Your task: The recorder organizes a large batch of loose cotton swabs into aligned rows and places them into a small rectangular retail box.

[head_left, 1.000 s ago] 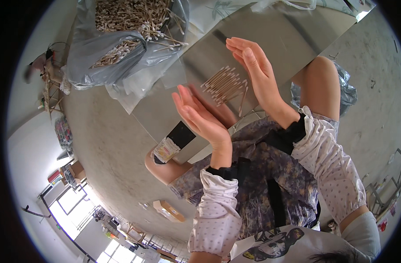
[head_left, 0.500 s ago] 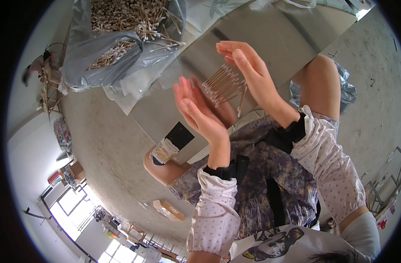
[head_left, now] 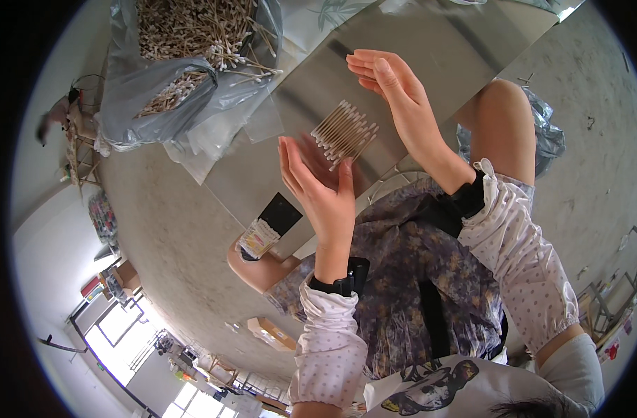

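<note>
A small row of cotton swabs (head_left: 342,132) with wooden sticks lies side by side on the shiny metal tabletop (head_left: 430,52), between my two hands. Their white tips make a slightly uneven edge. My left hand (head_left: 325,205) is at the near left of the row, fingers stretched out, with the thumb tip by the swabs' lower ends; whether it touches them I cannot tell. Beyond the row on the right, my right hand (head_left: 407,101) is held apart from the swabs, its fingers straight and its palm turned toward them. It holds nothing.
A grey plastic bag (head_left: 151,101) heaped with loose cotton swabs (head_left: 193,31) stands at the far left, some sticking out over its edge. Near the table's left edge lies a black rectangle (head_left: 279,214) beside a small printed packet (head_left: 258,239). My knees flank the table.
My hands have spread apart: the left drew back toward me, the right moved slightly away. The swabs lie closer together, and the one slanting apart at the right no longer stands out.
</note>
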